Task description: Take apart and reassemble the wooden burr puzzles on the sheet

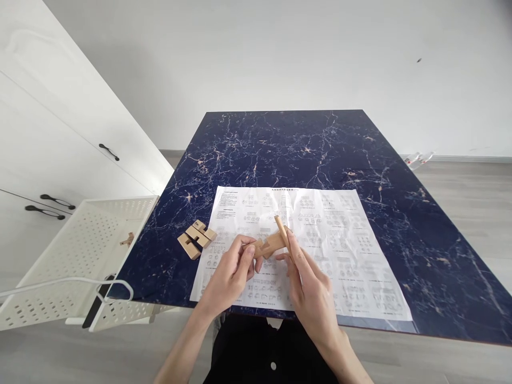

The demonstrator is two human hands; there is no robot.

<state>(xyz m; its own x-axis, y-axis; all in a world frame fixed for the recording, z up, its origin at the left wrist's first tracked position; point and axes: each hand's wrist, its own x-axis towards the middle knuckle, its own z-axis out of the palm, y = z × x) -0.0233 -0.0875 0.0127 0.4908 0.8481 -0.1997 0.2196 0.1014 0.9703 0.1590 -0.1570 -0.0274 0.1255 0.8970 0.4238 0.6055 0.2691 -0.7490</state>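
Over the printed sheet (316, 256), my left hand (229, 277) pinches a small notched wooden puzzle piece (259, 247) between thumb and fingers. My right hand (312, 282) grips wooden puzzle pieces: a broad notched one (275, 242) and a long slim bar (280, 228) that slants up across its end. The pieces from both hands meet in the middle; whether they interlock I cannot tell. Fingers hide parts of them. Left of my left hand, several more notched wooden pieces (197, 238) lie close together, one with a dark mark on it.
The dark blue marbled table (272, 149) stands near a pale wall. At its left is a white perforated basket (52, 288) with a small wooden piece (127, 239) inside and a white cable (72, 279) across it. White cabinets (72, 117) with black handles rise behind.
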